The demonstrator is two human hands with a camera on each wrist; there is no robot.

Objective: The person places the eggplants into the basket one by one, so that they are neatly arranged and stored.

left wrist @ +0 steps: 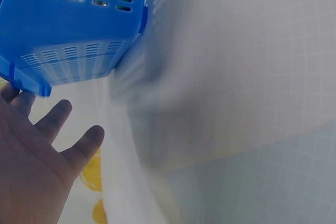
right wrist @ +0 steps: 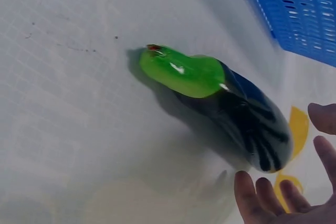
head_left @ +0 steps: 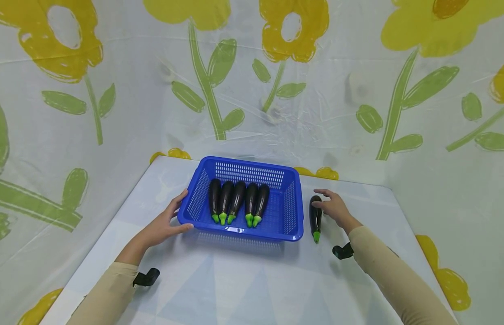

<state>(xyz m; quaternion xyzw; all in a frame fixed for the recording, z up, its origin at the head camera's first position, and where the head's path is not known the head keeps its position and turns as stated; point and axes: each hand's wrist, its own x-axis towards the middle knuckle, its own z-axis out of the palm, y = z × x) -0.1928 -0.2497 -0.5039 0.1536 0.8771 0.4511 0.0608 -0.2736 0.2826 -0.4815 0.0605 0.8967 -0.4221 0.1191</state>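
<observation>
A blue plastic basket (head_left: 240,232) with slotted walls holds several dark eggplants (head_left: 237,198) lying side by side, their green stems facing the near side. My left hand (head_left: 164,225) is at the basket's left end, fingers spread, thumb at the near corner and fingertips right at the rim. In the left wrist view, two of its fingers stand out away from the blue wall. To the right of the basket, a single eggplant (right wrist: 252,124) lies on the table, green stem towards me. Over its far end is my right hand (head_left: 335,210), thumb and fingers spread apart around it.
The pale table (head_left: 235,289) has light blue triangle shapes on it. Behind and at the sides hangs a white sheet (head_left: 325,135) printed with yellow flowers and green leaves. Each wrist wears a black camera mount (head_left: 147,277).
</observation>
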